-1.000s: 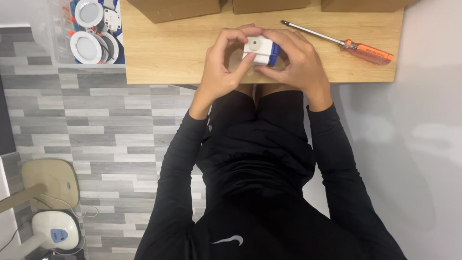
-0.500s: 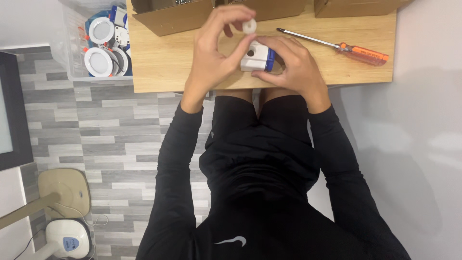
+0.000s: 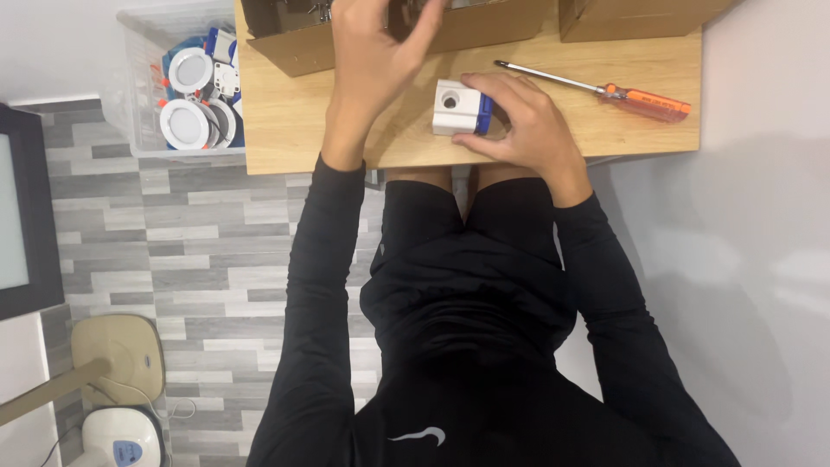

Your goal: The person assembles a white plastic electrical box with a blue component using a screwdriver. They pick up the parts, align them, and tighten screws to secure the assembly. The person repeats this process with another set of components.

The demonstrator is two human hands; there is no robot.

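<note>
Far left edge: dark framed panel (image 3: 19, 212), flat, pale glassy face. Lower left: beige rounded pad (image 3: 121, 359) and a white glossy plastic device (image 3: 117, 437) with a thin cable, on a grey wood-look plank floor (image 3: 216, 259).

Upper left: clear plastic bin (image 3: 138, 95), translucent walls, holding round white recessed light discs (image 3: 186, 125) with smooth matte faces plus small blue and orange bits.

Upper middle: light wooden desk (image 3: 285, 138), fine grain, square edge. At its top edge an open brown cardboard box (image 3: 298, 47), matte, flaps up; metal parts inside, too small to tell.

Left hand (image 3: 372, 60) raised over the box rim, back of hand toward camera, fingers (image 3: 428, 22) curled inward toward the thumb; fingertips cut by the frame top, so cannot tell if they pinch anything. Black smooth long sleeve (image 3: 320, 259) below.

Centre: small white plastic block (image 3: 456, 108), boxy with rounded corners, a round hole in its top face, a blue piece on its right side. It sits on the desk near the front edge, just right of the left wrist.

Right hand (image 3: 527, 130) wraps the block from the right, fingers bent and pressed on its top and far side, thumb under its lower edge.

Right: screwdriver (image 3: 596, 89), thin shiny steel shaft, orange translucent handle, lying slanted on the desk, apart from the hand. Second cardboard box (image 3: 631, 17) at the top right. White smooth wall (image 3: 761, 259) at right.
</note>
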